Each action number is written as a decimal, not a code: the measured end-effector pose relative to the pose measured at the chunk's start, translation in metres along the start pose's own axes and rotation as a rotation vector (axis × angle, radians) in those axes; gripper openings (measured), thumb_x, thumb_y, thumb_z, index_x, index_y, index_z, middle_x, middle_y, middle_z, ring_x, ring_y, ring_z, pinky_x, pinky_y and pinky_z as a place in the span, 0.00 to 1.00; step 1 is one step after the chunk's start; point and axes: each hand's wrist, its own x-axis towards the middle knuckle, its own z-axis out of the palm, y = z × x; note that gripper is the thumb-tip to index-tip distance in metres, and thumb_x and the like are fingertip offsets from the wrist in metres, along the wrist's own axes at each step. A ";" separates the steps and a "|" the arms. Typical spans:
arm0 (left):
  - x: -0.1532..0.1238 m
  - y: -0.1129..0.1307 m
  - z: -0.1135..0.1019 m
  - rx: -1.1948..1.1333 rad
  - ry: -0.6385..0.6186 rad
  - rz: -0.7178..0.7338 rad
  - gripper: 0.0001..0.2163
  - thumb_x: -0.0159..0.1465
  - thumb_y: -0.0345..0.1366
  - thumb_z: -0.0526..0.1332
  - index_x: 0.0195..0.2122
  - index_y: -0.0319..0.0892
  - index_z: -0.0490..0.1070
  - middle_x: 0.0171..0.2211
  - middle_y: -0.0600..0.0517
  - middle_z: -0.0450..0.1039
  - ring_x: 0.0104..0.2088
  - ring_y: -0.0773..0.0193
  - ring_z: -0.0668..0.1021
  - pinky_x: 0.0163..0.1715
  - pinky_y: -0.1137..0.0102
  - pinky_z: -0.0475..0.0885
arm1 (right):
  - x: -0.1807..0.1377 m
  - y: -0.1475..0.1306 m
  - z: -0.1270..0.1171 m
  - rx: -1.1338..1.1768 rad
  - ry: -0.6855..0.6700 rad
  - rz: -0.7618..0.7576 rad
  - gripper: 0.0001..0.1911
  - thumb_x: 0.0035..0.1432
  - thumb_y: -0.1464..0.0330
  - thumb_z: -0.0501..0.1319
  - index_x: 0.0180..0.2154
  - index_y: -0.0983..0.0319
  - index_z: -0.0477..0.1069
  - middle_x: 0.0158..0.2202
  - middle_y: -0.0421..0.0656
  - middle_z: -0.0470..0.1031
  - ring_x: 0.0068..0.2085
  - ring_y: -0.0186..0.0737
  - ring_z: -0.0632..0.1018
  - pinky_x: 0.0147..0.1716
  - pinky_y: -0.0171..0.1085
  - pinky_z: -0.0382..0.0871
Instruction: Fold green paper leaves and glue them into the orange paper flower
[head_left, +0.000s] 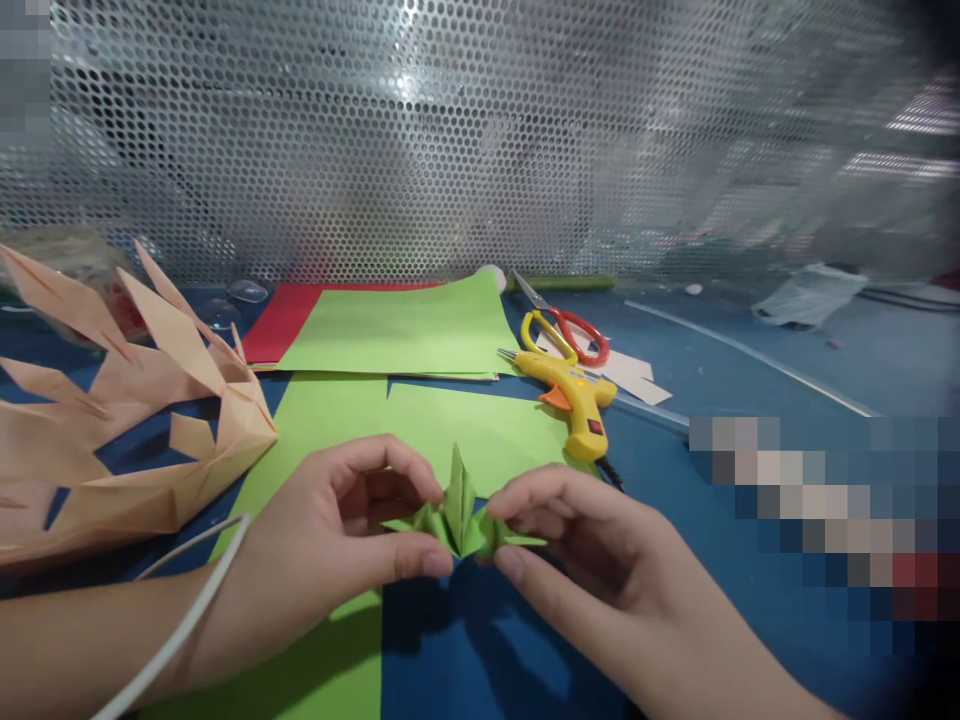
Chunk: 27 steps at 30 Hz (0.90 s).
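Observation:
Between my two hands is a small folded green paper piece [459,505], with one point standing up in the middle and narrower points spreading to either side. My left hand [367,520] pinches its left part between thumb and fingers. On the other side, my right hand [577,550] pinches the right part in the same way. The piece is held above the blue table, close to the green sheets [465,425] lying behind it. A white cord [191,610] loops over my left wrist.
Folded peach paper pieces joined together [217,450] stand at left. Farther back lie stacked green paper [397,325], red paper [281,325], scissors [566,335], a yellow glue gun [574,395] and pale paper scraps [634,375]. A perforated metal panel [337,140] closes off the back.

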 end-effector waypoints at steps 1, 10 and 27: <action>-0.001 0.000 0.000 -0.005 -0.009 -0.012 0.14 0.45 0.19 0.74 0.28 0.43 0.77 0.27 0.60 0.76 0.29 0.72 0.78 0.29 0.82 0.75 | 0.000 0.001 0.000 0.030 -0.017 0.018 0.06 0.63 0.69 0.65 0.41 0.51 0.76 0.37 0.34 0.78 0.38 0.29 0.80 0.38 0.24 0.74; 0.000 0.007 0.005 0.003 -0.193 -0.131 0.13 0.51 0.22 0.72 0.33 0.44 0.76 0.31 0.60 0.78 0.36 0.70 0.80 0.36 0.79 0.73 | 0.005 -0.003 0.004 0.109 -0.019 0.056 0.05 0.58 0.66 0.70 0.37 0.55 0.76 0.33 0.35 0.77 0.35 0.31 0.77 0.35 0.27 0.72; -0.014 0.021 0.009 0.928 -0.019 0.271 0.09 0.67 0.35 0.57 0.47 0.48 0.72 0.36 0.52 0.78 0.33 0.60 0.79 0.33 0.69 0.75 | 0.011 -0.007 0.003 0.298 0.045 0.065 0.13 0.61 0.59 0.65 0.30 0.57 0.66 0.28 0.36 0.67 0.29 0.35 0.66 0.28 0.33 0.63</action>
